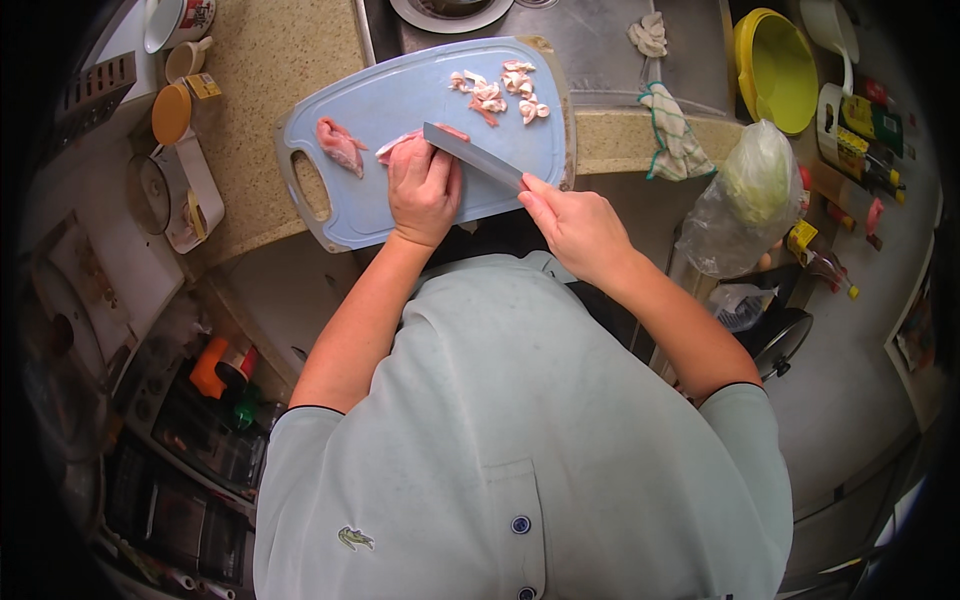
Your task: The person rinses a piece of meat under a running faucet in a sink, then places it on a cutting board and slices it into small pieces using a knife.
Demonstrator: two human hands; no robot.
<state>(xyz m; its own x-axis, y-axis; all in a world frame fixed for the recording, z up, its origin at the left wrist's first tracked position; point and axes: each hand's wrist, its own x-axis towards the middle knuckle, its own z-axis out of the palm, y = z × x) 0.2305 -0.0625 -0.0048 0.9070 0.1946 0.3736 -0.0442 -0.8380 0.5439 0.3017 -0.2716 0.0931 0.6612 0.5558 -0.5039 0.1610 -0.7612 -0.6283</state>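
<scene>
A blue plastic cutting board point(420, 90) lies tilted across the counter and the sink's edge. My left hand point(426, 187) presses down on a piece of raw meat point(396, 144) near the board's middle, fingers bent over it. In my right hand point(574, 225) is the handle end of a kitchen knife point(476, 157); its broad blade crosses the meat just beside my left fingertips. Another piece of raw meat point(341, 146) rests by the handle slot at the left. Several small pale cut pieces point(487, 94) lie in loose heaps on the board's right part.
Behind the board is a stainless steel sink point(592, 45) with a crumpled white cloth point(649, 35). A green-edged towel point(671, 135) hangs over the counter's edge. At right stand a yellow basin point(784, 71) and a bagged cabbage point(757, 180); an orange-lidded jar point(172, 114) is at left.
</scene>
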